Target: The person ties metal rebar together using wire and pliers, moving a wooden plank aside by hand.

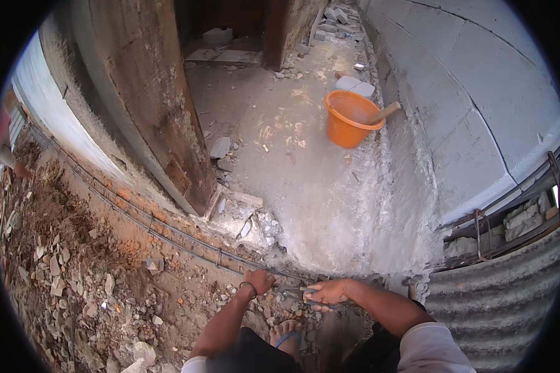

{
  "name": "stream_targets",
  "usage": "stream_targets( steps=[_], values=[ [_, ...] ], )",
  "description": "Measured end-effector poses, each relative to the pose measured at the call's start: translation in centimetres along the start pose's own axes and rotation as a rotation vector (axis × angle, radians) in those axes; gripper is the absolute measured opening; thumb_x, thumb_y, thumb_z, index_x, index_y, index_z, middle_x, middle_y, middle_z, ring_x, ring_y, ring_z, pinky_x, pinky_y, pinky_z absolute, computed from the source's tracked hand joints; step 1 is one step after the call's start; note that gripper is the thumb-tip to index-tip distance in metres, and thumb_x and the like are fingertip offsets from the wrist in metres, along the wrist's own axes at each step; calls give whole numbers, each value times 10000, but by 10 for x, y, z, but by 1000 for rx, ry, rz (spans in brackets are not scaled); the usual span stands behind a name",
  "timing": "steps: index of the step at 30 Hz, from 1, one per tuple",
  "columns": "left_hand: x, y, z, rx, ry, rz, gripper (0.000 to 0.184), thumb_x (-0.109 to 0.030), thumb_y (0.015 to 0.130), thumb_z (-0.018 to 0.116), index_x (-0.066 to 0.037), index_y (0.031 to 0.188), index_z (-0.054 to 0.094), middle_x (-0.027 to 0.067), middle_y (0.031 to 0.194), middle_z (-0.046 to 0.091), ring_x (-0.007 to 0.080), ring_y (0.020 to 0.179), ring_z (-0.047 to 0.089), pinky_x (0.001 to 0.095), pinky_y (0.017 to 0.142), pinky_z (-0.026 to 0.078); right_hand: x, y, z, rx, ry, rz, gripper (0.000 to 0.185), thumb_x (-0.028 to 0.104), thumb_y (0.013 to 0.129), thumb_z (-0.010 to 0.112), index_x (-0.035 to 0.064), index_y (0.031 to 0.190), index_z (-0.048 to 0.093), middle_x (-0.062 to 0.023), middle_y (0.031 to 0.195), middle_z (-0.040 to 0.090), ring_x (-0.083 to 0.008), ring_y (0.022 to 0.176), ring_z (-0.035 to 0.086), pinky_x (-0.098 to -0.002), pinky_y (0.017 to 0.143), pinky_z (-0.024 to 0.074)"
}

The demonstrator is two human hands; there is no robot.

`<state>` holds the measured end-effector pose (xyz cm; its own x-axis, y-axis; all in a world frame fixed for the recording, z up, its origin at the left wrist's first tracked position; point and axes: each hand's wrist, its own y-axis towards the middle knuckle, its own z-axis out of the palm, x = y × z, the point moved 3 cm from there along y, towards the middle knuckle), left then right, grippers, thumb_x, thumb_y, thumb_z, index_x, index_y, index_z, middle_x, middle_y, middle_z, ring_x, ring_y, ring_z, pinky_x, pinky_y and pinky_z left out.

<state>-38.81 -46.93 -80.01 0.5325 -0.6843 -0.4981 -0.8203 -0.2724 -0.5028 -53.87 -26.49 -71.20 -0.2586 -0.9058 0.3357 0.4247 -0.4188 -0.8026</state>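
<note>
My right hand (pixel 330 293) is wrapped around the handles of a pair of pliers (pixel 295 291), whose jaws point left toward my other hand. My left hand (pixel 259 281) is closed at the steel reinforcing bars (pixel 190 247), close to the jaws. Whether its fingers grip a bar or a thin wire there is too small to make out. The bars form a long, narrow cage with stirrups, running along the foot of the wall from the upper left to my hands.
Loose rubble (pixel 56 283) covers the ground on the left. An orange bucket (pixel 348 127) with a wooden handle in it stands on the concrete floor (pixel 261 149). Corrugated sheeting (pixel 491 304) lies at right. Another person's arm (pixel 6 155) shows at far left.
</note>
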Motion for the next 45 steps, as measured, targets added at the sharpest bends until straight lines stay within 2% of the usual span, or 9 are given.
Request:
stream_targets(
  steps=[8,10,11,15,20,28,34,40,45],
  values=[
    [1,1,-5,-28,-26,7,427,-418,906,440,-118,943,742,181,983,711,356,972,667,518,952,414,-9,-4,44,-190,-57,-105,358,374,1034,479,109,1265,409,-55,804,565,-134,615,546,-302,520,469],
    [-2,0,-9,-14,10,-13,469,-412,908,447,-42,947,734,206,985,709,359,981,675,502,936,440,-38,11,42,-164,147,-170,342,375,1042,453,101,1245,430,-76,817,585,-154,618,567,-315,535,481],
    [9,9,8,-54,0,2,369,-407,918,433,-191,893,731,170,963,702,376,952,656,536,898,420,-48,16,49,-195,235,-167,345,382,1041,456,102,1242,430,-82,819,590,-171,611,574,-327,534,484],
    [11,9,7,-31,-10,-21,419,-438,938,440,-134,883,723,156,955,706,360,954,658,523,924,408,-56,33,86,-193,463,-221,318,389,1041,449,110,1194,442,-61,792,581,-164,573,563,-328,515,492],
    [3,5,-4,13,-50,-40,434,-447,943,444,-118,869,718,160,916,707,346,939,663,516,948,392,-58,30,38,-264,25,-187,312,392,1039,455,107,1164,478,-58,769,595,-158,558,573,-318,495,488],
    [2,3,-7,-1,-19,-33,423,-445,938,449,-133,849,722,151,875,709,351,929,665,513,918,423,-66,33,41,-279,62,-71,309,397,1025,489,94,1085,508,-51,763,626,-152,568,598,-313,504,492],
    [2,3,-7,33,-54,-21,399,-440,933,460,-150,873,727,152,887,709,360,943,660,504,909,434,-36,42,140,-114,814,-179,240,347,990,576,112,1020,613,-13,713,621,-138,590,619,-272,502,488],
    [1,7,-11,51,-32,-17,411,-426,924,485,-100,934,735,190,995,700,376,984,657,490,928,446,-56,44,107,-315,223,-119,178,240,973,614,90,1049,556,-42,756,631,-181,620,630,-322,573,527],
    [1,4,-9,39,-15,-30,393,-428,930,473,-130,945,729,187,977,698,379,980,651,508,929,440,-47,35,109,-281,486,-124,242,253,1016,522,69,1172,510,-155,919,684,-256,778,691,-389,674,566]
  ],
)
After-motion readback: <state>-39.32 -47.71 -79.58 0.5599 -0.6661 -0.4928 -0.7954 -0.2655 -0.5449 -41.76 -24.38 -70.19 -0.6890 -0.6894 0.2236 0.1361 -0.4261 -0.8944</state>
